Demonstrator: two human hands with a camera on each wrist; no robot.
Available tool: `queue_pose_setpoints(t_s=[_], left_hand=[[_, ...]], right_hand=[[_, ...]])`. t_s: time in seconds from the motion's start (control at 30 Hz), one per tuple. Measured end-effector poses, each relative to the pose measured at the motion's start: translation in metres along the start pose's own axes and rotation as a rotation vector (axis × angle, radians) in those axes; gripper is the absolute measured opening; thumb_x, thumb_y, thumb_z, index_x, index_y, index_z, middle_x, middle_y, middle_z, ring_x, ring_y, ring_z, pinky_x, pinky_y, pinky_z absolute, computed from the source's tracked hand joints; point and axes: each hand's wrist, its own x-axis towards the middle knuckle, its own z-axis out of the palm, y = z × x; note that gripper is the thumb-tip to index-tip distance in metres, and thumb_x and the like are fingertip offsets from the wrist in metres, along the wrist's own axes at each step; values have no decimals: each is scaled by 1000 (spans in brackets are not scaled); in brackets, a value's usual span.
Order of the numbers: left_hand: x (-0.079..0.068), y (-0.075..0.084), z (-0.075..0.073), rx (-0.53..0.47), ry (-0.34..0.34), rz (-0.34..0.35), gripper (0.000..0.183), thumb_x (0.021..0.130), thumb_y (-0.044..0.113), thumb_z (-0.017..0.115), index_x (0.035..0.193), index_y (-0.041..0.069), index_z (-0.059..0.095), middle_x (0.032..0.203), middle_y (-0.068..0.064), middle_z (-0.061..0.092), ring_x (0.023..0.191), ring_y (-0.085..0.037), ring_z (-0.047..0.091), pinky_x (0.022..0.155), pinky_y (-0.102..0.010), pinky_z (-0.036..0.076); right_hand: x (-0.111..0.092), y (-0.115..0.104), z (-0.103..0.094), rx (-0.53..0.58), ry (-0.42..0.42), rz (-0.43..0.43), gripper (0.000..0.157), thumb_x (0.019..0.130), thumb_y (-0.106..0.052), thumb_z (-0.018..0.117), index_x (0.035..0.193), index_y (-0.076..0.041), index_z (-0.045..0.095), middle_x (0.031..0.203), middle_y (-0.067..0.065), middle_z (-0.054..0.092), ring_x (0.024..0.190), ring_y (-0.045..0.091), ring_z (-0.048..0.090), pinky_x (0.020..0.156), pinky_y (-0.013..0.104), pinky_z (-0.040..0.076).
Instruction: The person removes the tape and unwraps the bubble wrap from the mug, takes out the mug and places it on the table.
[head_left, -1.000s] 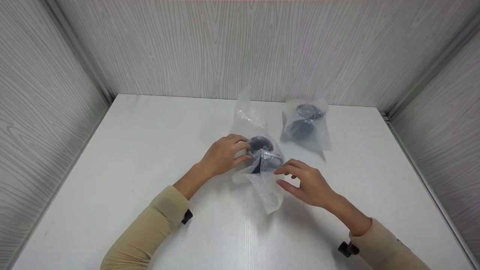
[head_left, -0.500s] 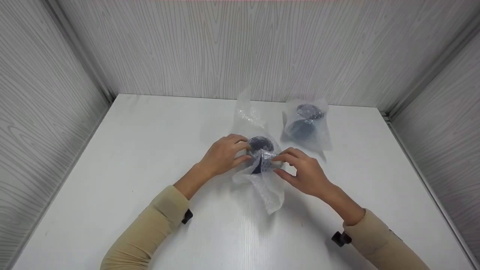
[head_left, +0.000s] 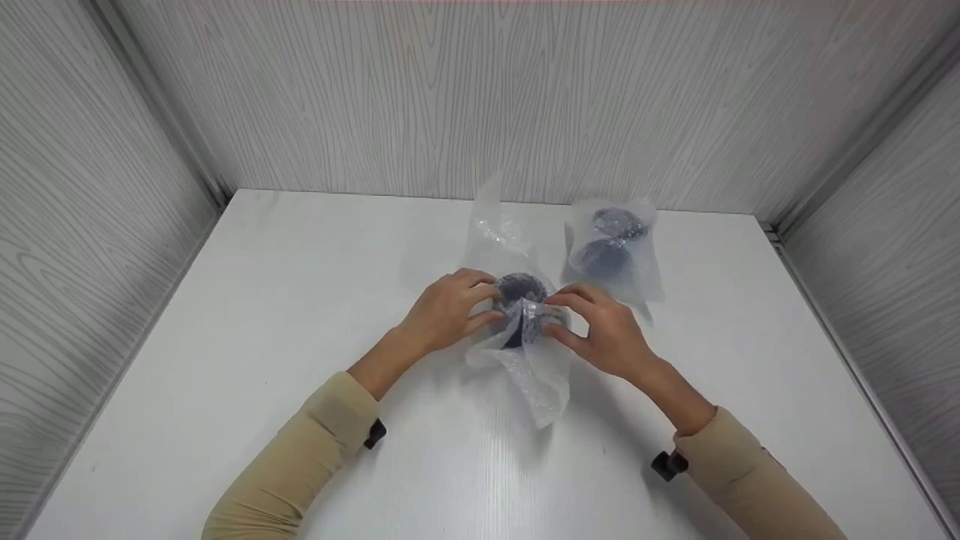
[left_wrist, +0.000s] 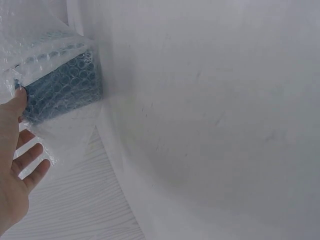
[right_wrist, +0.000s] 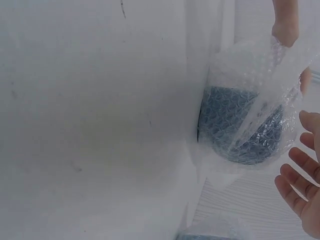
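A dark blue, cup-shaped object [head_left: 523, 288] stands on the white table inside loose bubble wrap [head_left: 544, 390]. From the left, my left hand [head_left: 444, 309] holds its wrapped side; in the left wrist view the thumb [left_wrist: 20, 100] is against the wrap and the other fingers are spread below. My right hand [head_left: 611, 334] is at the right side, thumb and forefinger apart around a folded flap of the wrap. Seen from the right wrist, its fingers [right_wrist: 295, 182] are loosely bent beside the wrapped object [right_wrist: 240, 125].
Farther back on the right of the white table [head_left: 315, 255] lies a second bubble-wrapped package [head_left: 615, 251] with two dark round shapes inside. Grey wood-grain panels [head_left: 420, 97] enclose the table at the back and both sides. Wrap trails behind and in front of the held object.
My right hand has moved left and slightly away from me, from beside the wrap's lower right edge up to the flap. The left hand and both packages stay in place.
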Motion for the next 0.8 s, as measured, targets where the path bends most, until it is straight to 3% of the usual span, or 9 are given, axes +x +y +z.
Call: queue_pose_setpoints(t_s=[0.5, 0.8], left_hand=[[1, 1, 1, -6, -5, -4, 30, 100, 40, 72, 116, 15, 76, 132, -6, 72, 127, -26, 68, 105, -41, 59], [0, 2, 1, -3, 3, -14, 30, 100, 39, 72, 118, 16, 76, 135, -7, 71, 128, -26, 67, 104, -42, 59]], right_hand=[[-1, 9, 17, 1, 65, -67, 35, 90, -29, 85, 119, -11, 76, 117, 10, 73, 106, 26, 74, 86, 43, 63], [-2, 8, 23, -7, 103, -70, 32, 89, -28, 86, 114, -10, 76, 115, 6, 75, 99, 21, 76, 81, 37, 64]])
